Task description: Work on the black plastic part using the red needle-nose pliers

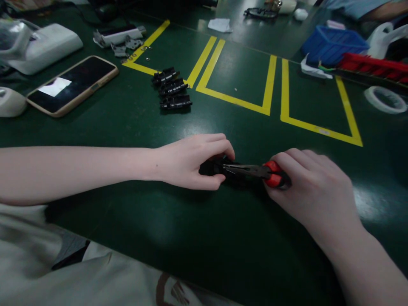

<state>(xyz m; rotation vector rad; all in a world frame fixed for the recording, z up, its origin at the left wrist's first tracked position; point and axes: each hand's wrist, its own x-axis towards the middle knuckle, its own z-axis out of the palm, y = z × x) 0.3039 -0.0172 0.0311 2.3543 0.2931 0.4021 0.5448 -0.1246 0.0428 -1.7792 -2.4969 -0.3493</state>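
My left hand [194, 161] is closed around a small black part [210, 167] that rests on the dark green table [223, 238]. My right hand [310, 189] grips the red handles of a pair of needle-nose pliers [255, 171]. The pliers' thin jaws point left and reach into the black part between my two hands. Most of the part is hidden under my left fingers.
Three similar black parts [172, 89] lie in a row further back beside yellow tape lines [236, 100]. A phone [73, 84] and white devices [47, 44] sit at the left. A blue basket [333, 42], a red tray [372, 66] and a tape roll [385, 100] stand at the right.
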